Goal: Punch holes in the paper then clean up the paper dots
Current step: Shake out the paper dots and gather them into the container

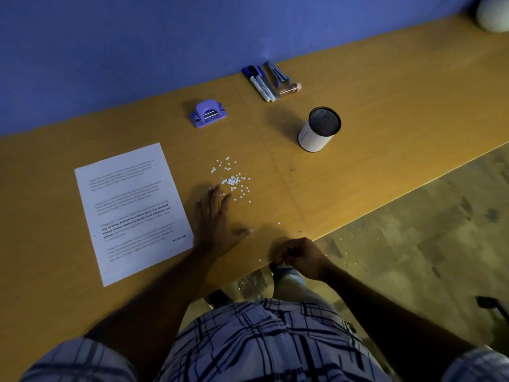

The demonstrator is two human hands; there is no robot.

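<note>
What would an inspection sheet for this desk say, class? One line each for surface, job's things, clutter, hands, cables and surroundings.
Surface: wooden desk, a few dots near its front edge.
Job's things: printed paper lying flat; purple hole punch behind it; paper dots scattered right of the paper.
Clutter: markers by the wall; white cup upright.
Hands: left hand flat, open, beside the dots; right hand curled at the desk edge, contents hidden.
Cables: nothing seen.
Surroundings: blue wall; some dots on the floor.
</note>
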